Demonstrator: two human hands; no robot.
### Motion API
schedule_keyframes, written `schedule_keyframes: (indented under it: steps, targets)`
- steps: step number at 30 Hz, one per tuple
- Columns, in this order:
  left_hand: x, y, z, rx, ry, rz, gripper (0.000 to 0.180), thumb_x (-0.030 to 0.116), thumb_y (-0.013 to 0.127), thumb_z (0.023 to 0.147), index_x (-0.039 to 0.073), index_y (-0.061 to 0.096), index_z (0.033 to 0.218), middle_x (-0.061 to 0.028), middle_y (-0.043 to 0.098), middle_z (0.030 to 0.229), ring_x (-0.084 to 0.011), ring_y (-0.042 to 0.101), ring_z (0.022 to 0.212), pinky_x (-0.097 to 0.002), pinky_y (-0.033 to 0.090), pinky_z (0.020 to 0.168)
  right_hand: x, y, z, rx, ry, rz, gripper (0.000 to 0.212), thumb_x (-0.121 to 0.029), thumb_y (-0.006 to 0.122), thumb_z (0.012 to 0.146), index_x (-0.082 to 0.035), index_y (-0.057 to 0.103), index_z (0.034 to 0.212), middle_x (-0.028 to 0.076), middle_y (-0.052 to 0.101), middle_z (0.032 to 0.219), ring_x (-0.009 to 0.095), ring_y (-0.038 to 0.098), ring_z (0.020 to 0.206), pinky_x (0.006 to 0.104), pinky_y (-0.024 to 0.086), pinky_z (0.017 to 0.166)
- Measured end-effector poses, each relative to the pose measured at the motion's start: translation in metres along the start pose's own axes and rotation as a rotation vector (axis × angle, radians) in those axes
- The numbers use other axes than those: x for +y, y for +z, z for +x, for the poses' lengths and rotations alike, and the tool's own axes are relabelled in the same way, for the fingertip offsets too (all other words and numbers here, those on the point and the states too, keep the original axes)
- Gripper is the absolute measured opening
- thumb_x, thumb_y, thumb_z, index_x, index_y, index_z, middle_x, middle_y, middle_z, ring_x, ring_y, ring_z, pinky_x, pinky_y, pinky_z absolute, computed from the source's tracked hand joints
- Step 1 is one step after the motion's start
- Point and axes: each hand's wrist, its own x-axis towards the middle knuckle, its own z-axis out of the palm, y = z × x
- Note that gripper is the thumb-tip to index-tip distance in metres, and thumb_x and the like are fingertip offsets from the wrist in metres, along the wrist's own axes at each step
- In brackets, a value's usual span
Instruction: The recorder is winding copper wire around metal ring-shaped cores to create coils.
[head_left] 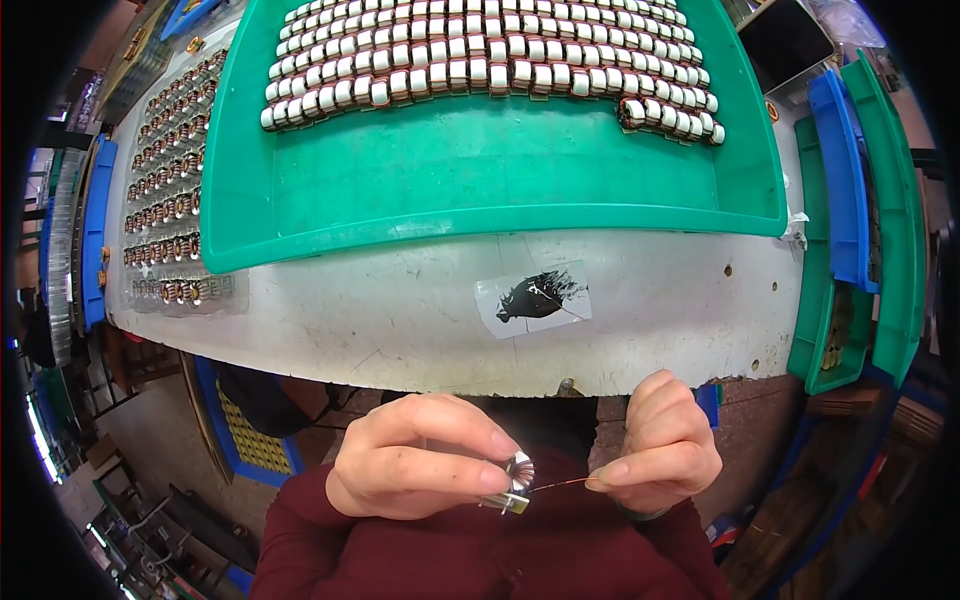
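My left hand (415, 458) pinches a small ring-shaped coil (521, 468) between thumb and fingers, just in front of my body. The coil has a white core wound with wire and stands on a small pale base (512, 503) with pins. In my right hand (662, 450), thumb and fingertips are closed on a thin copper-coloured wire (558, 485). The wire runs leftward to the lower side of the coil; whether it is fixed there or only touches, I cannot tell.
Beyond my hands is a white worktable (400, 330) bearing a card with a black smear (535, 298). A large green tray (480, 222) holds rows of white coils (490, 75). Clear trays of coils (185, 210) lie left; blue and green bins (845, 190) stand right.
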Motion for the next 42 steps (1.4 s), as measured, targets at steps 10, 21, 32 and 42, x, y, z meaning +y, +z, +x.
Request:
schedule_keyframes:
  steps: [10,21,32,42]
  targets:
    - [0.0021,-0.0019,0.0008,-0.020,-0.066,0.018,0.018,-0.005,0.066,0.072,-0.001,0.062,0.089,-0.0174,0.059,0.096,-0.0218,0.062,0.074,-0.0259,0.053,0.063,-0.0001,-0.0007,-0.0018,0.007,0.037,0.044,0.018,-0.006,0.077,0.061,-0.009,0.066,0.075,-0.003,0.048,0.069,0.009,0.041,0.061,0.0221,0.035,0.057]
    - [0.0035,-0.0022,-0.0013,-0.013,-0.244,-0.128,0.024,-0.004,0.066,0.072,-0.004,0.059,0.095,-0.0200,0.060,0.098,-0.0227,0.063,0.078,-0.0260,0.053,0.065,0.0014,-0.0006,-0.0027,0.066,0.124,0.163,0.018,-0.003,0.077,0.059,-0.007,0.065,0.073,-0.001,0.049,0.068,0.010,0.042,0.060,0.0225,0.035,0.056]
    - [0.0060,-0.0022,-0.0003,-0.015,-0.265,-0.141,0.024,-0.003,0.066,0.072,-0.004,0.059,0.095,-0.0200,0.060,0.098,-0.0222,0.063,0.077,-0.0260,0.053,0.065,0.0007,0.0006,-0.0025,0.054,0.158,0.148,0.018,-0.001,0.075,0.058,-0.007,0.065,0.072,0.000,0.051,0.068,0.011,0.042,0.060,0.0221,0.035,0.055]
    - [0.0045,-0.0032,-0.0008,-0.017,-0.217,-0.091,0.021,-0.003,0.067,0.072,-0.003,0.061,0.092,-0.0186,0.060,0.097,-0.0216,0.063,0.076,-0.0260,0.053,0.065,0.0016,0.0009,-0.0025,0.038,0.167,0.129,0.019,0.000,0.074,0.057,-0.007,0.065,0.072,-0.001,0.051,0.067,0.011,0.042,0.060,0.0219,0.035,0.054]
